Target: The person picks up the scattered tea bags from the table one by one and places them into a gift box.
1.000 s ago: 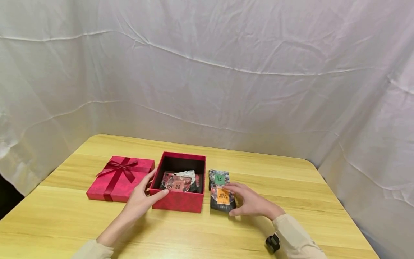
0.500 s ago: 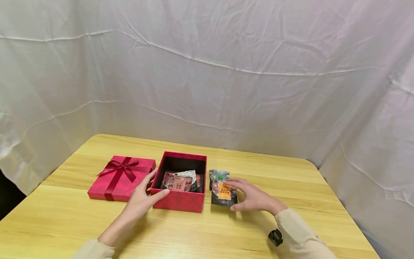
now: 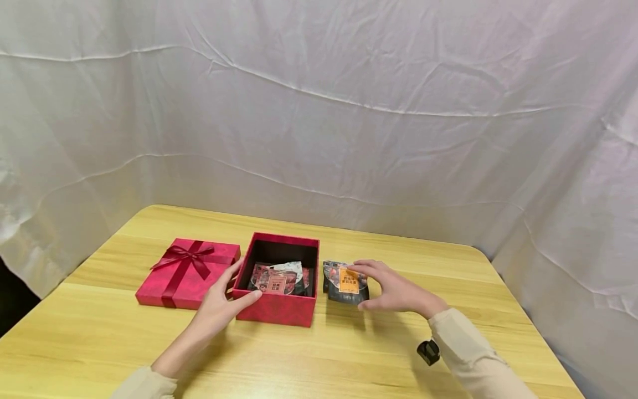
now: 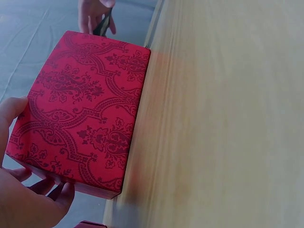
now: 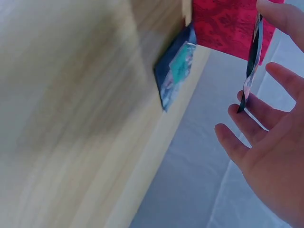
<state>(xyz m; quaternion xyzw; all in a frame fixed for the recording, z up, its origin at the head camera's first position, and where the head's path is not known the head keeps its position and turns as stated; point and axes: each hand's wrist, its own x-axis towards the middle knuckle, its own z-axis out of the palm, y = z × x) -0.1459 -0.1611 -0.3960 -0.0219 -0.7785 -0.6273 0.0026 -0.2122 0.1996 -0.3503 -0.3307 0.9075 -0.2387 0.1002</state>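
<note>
My left hand (image 3: 217, 310) holds the near left corner of an open red patterned gift box (image 3: 279, 309), thumb over the front wall and fingers along the left side. Inside the box lie several sachets (image 3: 276, 283), a pink-labelled one on top. To the box's right, my right hand (image 3: 401, 291) pinches a dark sachet with an orange label (image 3: 348, 281) between thumb and fingertips. That sachet is raised off the table. Beneath it, a green-labelled sachet (image 5: 178, 69) lies on the wood in the right wrist view; the head view mostly hides it.
A red box lid (image 3: 149, 291) with a dark red ribbon bow lies left of the box. The wooden table (image 3: 279, 366) ends at a pale hanging cloth (image 3: 319, 138) behind. A black wrist device (image 3: 428, 352) hangs by the right sleeve.
My right hand has lifted the orange-labelled sachet and moved it away from me, so it now covers most of the green-labelled one in the head view. My left hand stays on the box.
</note>
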